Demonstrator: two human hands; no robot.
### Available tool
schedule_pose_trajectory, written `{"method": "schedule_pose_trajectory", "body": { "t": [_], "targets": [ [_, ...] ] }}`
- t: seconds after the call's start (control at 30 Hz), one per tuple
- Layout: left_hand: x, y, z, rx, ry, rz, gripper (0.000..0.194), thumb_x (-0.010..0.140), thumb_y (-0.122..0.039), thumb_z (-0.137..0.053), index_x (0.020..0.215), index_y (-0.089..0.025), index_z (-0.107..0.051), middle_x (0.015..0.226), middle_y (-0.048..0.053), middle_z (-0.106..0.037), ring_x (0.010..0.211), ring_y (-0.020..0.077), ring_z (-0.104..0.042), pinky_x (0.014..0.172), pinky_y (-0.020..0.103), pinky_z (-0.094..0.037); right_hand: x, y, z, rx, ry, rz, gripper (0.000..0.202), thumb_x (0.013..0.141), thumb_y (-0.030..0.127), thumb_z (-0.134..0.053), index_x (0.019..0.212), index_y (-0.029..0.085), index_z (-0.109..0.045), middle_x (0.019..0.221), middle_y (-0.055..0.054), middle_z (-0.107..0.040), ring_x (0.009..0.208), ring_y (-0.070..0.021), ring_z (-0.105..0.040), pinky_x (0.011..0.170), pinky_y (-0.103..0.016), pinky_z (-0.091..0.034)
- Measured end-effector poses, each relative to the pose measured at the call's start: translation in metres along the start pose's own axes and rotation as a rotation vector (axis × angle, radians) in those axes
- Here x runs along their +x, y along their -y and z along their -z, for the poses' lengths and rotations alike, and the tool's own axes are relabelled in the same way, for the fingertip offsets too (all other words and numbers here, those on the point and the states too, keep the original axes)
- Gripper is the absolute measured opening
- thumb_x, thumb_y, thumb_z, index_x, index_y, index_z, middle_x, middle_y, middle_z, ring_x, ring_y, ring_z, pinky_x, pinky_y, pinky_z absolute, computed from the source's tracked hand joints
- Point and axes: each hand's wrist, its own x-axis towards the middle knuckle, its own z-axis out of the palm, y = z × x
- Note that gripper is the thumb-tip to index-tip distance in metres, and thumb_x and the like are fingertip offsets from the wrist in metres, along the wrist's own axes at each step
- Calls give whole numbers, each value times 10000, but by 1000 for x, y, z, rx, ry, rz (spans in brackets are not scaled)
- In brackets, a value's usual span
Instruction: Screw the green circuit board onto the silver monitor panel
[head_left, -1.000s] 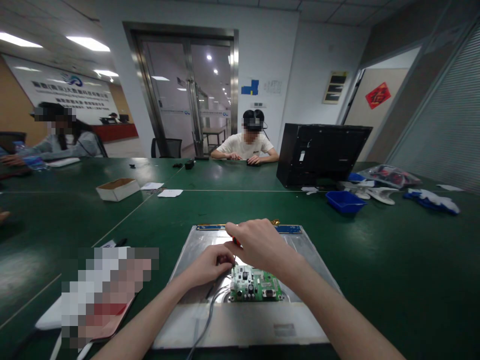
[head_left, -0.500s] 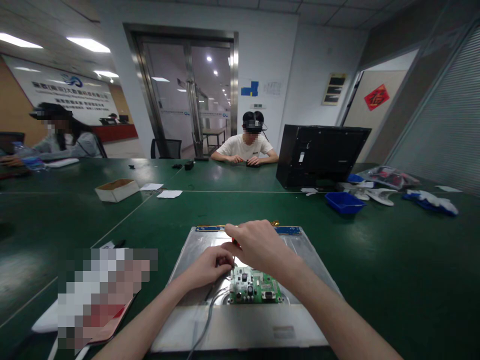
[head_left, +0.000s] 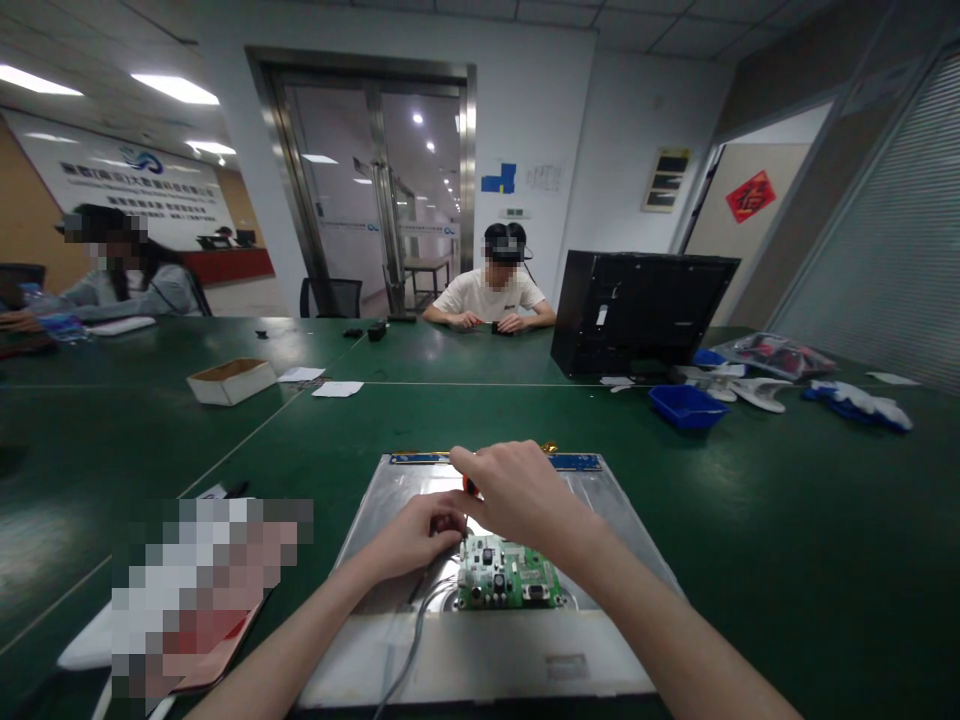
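Note:
A green circuit board (head_left: 517,575) lies on the silvery back of a flat display panel (head_left: 465,655) in front of me. My right hand (head_left: 521,495) is closed around a screwdriver (head_left: 470,486); a bit of its red-orange handle shows, and the thin shaft points down at the board's far left corner. At that same corner, my left hand (head_left: 420,532) has its fingers curled together beside the shaft; what they pinch, if anything, is hidden. A grey cable (head_left: 421,630) runs from the board's left side over the panel's near edge. Along the far edge sits a narrow blue circuit strip (head_left: 579,461).
Left of the panel lies a blurred-out flat item with a pinkish edge (head_left: 225,650). Farther off are an open carton (head_left: 232,383), paper slips (head_left: 337,389), a black monitor (head_left: 645,310), a blue tray (head_left: 686,407) and gloves (head_left: 859,403). Two people sit at the table.
Hardly anything differs. Both hands keep their places at the board's corner, and the view has shifted very slightly.

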Motion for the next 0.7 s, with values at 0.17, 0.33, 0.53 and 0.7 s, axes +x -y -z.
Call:
{"method": "schedule_pose_trajectory", "body": {
  "t": [0.17, 0.33, 0.53, 0.7],
  "targets": [
    [0, 3, 0, 27, -5, -19, 72, 747, -155, -556, 781, -142, -618, 712, -1, -597, 660, 133, -519, 600, 222, -396, 0, 1, 1, 28, -5, 15, 112, 810, 267, -501, 897, 198, -487, 753, -12, -657, 609, -136, -559, 479, -292, -160],
    [1, 4, -1, 3, 1, -39, 57, 761, -164, -554, 742, -141, -603, 708, 0, -598, 666, 134, -524, 612, 224, -404, -2, 0, 2, 83, -20, 42, 120, 789, 271, -509, 879, 196, -483, 769, -14, -652, 620, -133, -546, 483, -278, -177],
    [0, 3, 0, 24, -2, 5, 112, 741, -141, -553, 828, -141, -624, 778, 15, -625, 698, 147, -546, 639, 240, -418, 0, 0, 0, 26, 11, -5, 205, 851, 418, -495, 865, 216, -525, 725, -5, -661, 603, -136, -548, 501, -283, -159],
    [1, 2, 1, 36, -1, -37, 76, 745, -149, -560, 783, -132, -623, 743, 12, -608, 684, 142, -529, 629, 235, -408, -1, 0, 1, 42, 0, 5, 108, 800, 265, -503, 886, 199, -507, 760, -11, -655, 609, -126, -540, 492, -291, -156]
  ]
}}
